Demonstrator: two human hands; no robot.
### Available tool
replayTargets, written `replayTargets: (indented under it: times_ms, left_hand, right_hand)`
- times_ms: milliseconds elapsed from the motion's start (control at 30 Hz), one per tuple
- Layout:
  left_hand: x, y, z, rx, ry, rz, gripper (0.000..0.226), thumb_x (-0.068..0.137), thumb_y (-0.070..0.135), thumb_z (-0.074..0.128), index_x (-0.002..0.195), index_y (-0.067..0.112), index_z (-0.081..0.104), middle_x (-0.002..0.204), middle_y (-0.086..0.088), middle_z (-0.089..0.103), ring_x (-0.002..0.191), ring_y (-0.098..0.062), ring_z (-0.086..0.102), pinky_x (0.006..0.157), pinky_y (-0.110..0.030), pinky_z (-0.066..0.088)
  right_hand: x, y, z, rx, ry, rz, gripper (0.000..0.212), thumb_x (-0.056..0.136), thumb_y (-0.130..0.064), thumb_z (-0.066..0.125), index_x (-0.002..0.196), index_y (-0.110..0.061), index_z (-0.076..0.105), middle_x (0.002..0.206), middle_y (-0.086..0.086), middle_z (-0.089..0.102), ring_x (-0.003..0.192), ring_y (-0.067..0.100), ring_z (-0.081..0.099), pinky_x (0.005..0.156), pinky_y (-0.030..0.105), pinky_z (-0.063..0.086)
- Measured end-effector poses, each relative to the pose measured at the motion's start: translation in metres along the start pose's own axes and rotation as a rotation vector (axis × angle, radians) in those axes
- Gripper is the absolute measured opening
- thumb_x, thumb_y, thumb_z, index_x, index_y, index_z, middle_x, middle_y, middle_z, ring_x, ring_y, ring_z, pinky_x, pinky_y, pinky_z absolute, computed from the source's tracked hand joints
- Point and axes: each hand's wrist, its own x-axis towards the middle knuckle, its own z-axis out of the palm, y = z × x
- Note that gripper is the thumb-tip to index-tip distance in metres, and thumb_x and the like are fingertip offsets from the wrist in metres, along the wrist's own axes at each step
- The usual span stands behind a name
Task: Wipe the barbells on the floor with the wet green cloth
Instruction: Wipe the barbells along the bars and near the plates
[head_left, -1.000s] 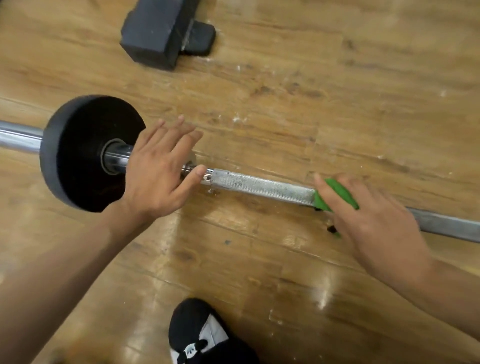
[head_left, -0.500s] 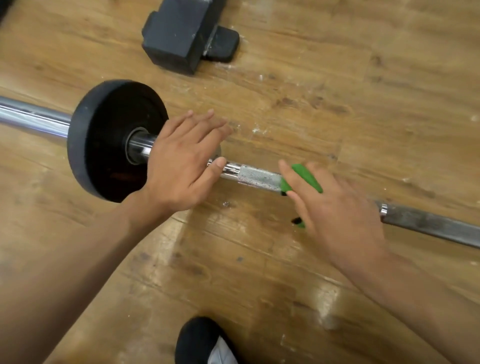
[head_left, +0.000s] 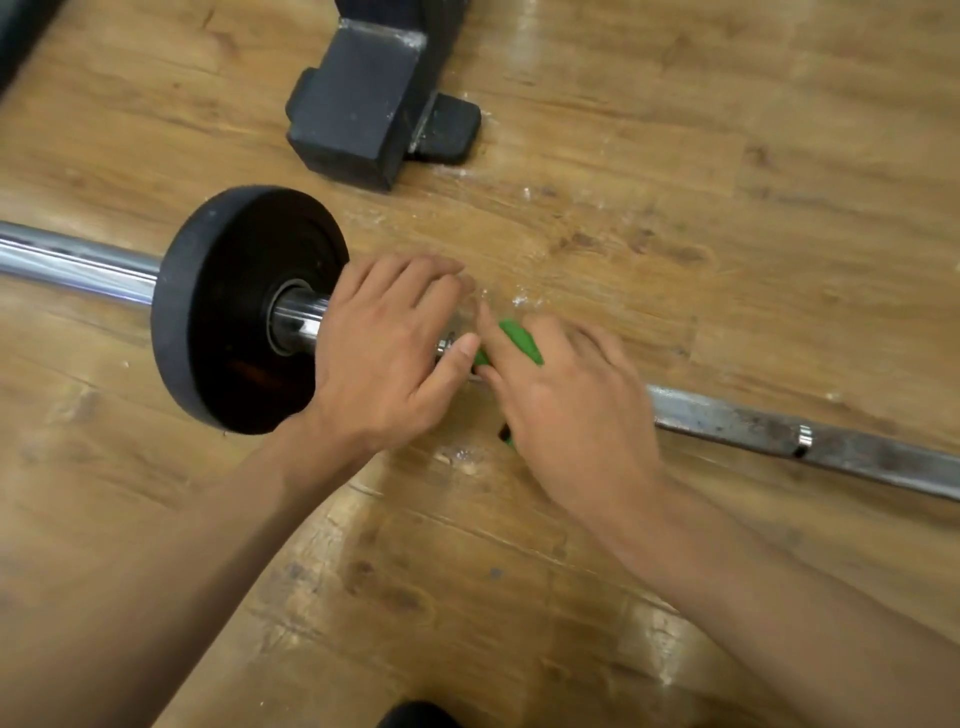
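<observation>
Curled over the cloth (head_left: 519, 340) with the right fingers (head_left: 492, 332), clamping it round the bar (head_left: 779, 431) at dead centre, green showing only between two fingers and under the palm. Laid straight and relaxed with the left fingers (head_left: 415, 280) over the sleeve (head_left: 298, 317), just beside the plate (head_left: 234, 312) at 9 o'clock, thumb tip just beside the cloth. Slid leftward over the last second with the right hand (head_left: 566, 410) and cloth, from well apart from the left hand (head_left: 384, 358) to right against it, covering the knurled stretch bare before. Looks like one full pass up to the sleeve done. Probably time to reverse toward 3 o'clock, along the dull, spotted length running off frame. Also different: plate and block (head_left: 363, 104) at 12 o'clock now lower and further right in view, shoe (head_left: 415, 717) at 6 o'clock almost cut off. Likely head motion, not theirs.
</observation>
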Motion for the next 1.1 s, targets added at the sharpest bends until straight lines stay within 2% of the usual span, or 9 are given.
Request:
replayTargets:
  times_ms: [200, 400, 467, 567, 600, 667, 767, 933, 1100]
  left_hand:
    - [0.007, -0.004, 0.003, -0.023, 0.032, 0.019, 0.064, 0.104, 0.056, 0.029, 0.119, 0.011, 0.071, 0.128, -0.003, 0.071, 0.135, -0.026, 0.058, 0.101, -0.045, 0.041]
    - [0.018, -0.008, 0.010, -0.082, 0.048, 0.031, 0.067, 0.106, 0.055, 0.022, 0.116, 0.009, 0.070, 0.118, -0.005, 0.073, 0.131, -0.029, 0.061, 0.091, -0.043, 0.043]
    - [0.023, -0.009, 0.011, -0.078, 0.062, -0.007, 0.071, 0.108, 0.053, 0.016, 0.114, 0.008, 0.070, 0.109, -0.006, 0.074, 0.114, -0.030, 0.068, 0.084, -0.042, 0.042]
    - [0.029, -0.009, 0.013, -0.097, 0.059, -0.052, 0.075, 0.109, 0.054, 0.010, 0.108, 0.010, 0.070, 0.094, -0.004, 0.072, 0.084, -0.028, 0.067, 0.074, -0.038, 0.036]
    - [0.031, -0.010, 0.012, -0.097, 0.066, -0.051, 0.074, 0.109, 0.053, 0.011, 0.108, 0.010, 0.071, 0.093, -0.004, 0.072, 0.082, -0.028, 0.066, 0.073, -0.039, 0.037]
    - [0.033, -0.012, 0.011, -0.115, 0.065, -0.047, 0.067, 0.109, 0.049, 0.017, 0.109, 0.010, 0.072, 0.093, -0.004, 0.073, 0.084, -0.029, 0.068, 0.073, -0.042, 0.042]
    - [0.033, -0.011, 0.012, -0.126, 0.083, -0.045, 0.060, 0.109, 0.044, 0.025, 0.109, 0.009, 0.074, 0.093, -0.005, 0.074, 0.086, -0.031, 0.070, 0.074, -0.043, 0.044]
    - [0.032, -0.002, 0.017, -0.066, 0.088, -0.108, 0.066, 0.107, 0.052, 0.024, 0.109, 0.011, 0.075, 0.102, -0.005, 0.075, 0.102, -0.032, 0.071, 0.080, -0.041, 0.039]
    - [0.032, -0.002, 0.013, -0.081, 0.059, -0.105, 0.071, 0.108, 0.057, 0.022, 0.107, 0.008, 0.074, 0.102, -0.007, 0.075, 0.113, -0.032, 0.070, 0.084, -0.044, 0.041]
  right_hand:
    - [-0.072, 0.093, -0.036, -0.098, -0.023, 0.131, 0.046, 0.108, -0.036, 0.042, 0.151, -0.023, 0.053, 0.131, 0.021, 0.061, 0.105, 0.041, 0.062, 0.102, 0.053, 0.040]
    - [-0.028, 0.035, -0.009, -0.070, 0.049, 0.179, 0.054, 0.107, -0.035, 0.036, 0.149, -0.006, 0.052, 0.142, 0.024, 0.055, 0.132, 0.043, 0.050, 0.119, 0.053, 0.028]
    - [0.006, 0.009, -0.001, -0.069, 0.027, 0.157, 0.054, 0.106, -0.036, 0.038, 0.151, -0.009, 0.050, 0.134, 0.019, 0.062, 0.124, 0.040, 0.057, 0.116, 0.049, 0.034]
    - [0.028, 0.005, -0.001, 0.022, 0.004, 0.200, 0.053, 0.104, -0.037, 0.040, 0.150, -0.013, 0.052, 0.118, 0.014, 0.067, 0.101, 0.039, 0.065, 0.094, 0.048, 0.051]
    - [0.023, 0.013, -0.003, 0.028, 0.020, 0.168, 0.051, 0.103, -0.037, 0.039, 0.145, -0.015, 0.057, 0.114, 0.013, 0.067, 0.099, 0.039, 0.066, 0.099, 0.049, 0.050]
    - [0.001, 0.039, -0.010, -0.018, 0.042, 0.109, 0.044, 0.103, -0.035, 0.041, 0.139, -0.019, 0.061, 0.113, 0.013, 0.066, 0.100, 0.038, 0.067, 0.115, 0.053, 0.037]
    - [-0.040, 0.092, -0.024, -0.065, 0.050, 0.168, 0.038, 0.107, -0.031, 0.044, 0.140, -0.022, 0.061, 0.114, 0.017, 0.063, 0.104, 0.038, 0.064, 0.118, 0.056, 0.034]
    - [-0.045, 0.093, -0.024, 0.037, 0.105, 0.316, 0.041, 0.105, -0.030, 0.039, 0.125, -0.009, 0.067, 0.097, 0.021, 0.055, 0.091, 0.041, 0.055, 0.088, 0.052, 0.048]
    - [0.011, 0.028, -0.010, 0.133, 0.084, 0.161, 0.025, 0.100, -0.023, 0.062, 0.121, -0.010, 0.070, 0.095, 0.021, 0.062, 0.090, 0.044, 0.065, 0.090, 0.049, 0.054]
